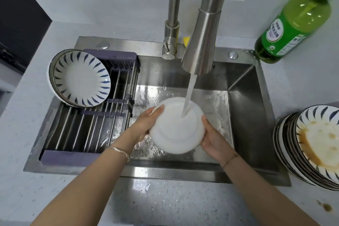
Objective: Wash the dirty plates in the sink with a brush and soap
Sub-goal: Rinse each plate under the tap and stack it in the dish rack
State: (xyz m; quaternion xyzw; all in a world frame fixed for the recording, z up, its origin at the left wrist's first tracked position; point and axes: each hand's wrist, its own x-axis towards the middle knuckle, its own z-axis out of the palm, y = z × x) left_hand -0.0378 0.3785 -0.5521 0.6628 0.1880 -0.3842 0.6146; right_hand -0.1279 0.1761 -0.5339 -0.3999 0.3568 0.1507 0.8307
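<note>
I hold a white plate (176, 130) upside down over the steel sink (247, 115), its underside facing up. My left hand (146, 123) grips its left rim and my right hand (211, 137) grips its right rim. Water from the steel faucet (203, 42) runs onto the plate's base. A stack of dirty blue-patterned plates (311, 145) with brown sauce sits on the counter at the right. Clean patterned plates (80, 79) lean upright on the drying rack (88, 126) over the sink's left side. No brush is in sight.
A green bottle of dish soap (291, 27) stands at the sink's back right corner. A yellow sponge (187, 40) peeks out behind the faucet. Jars line the shelf at the back. Brown drips (326, 207) mark the counter at the front right.
</note>
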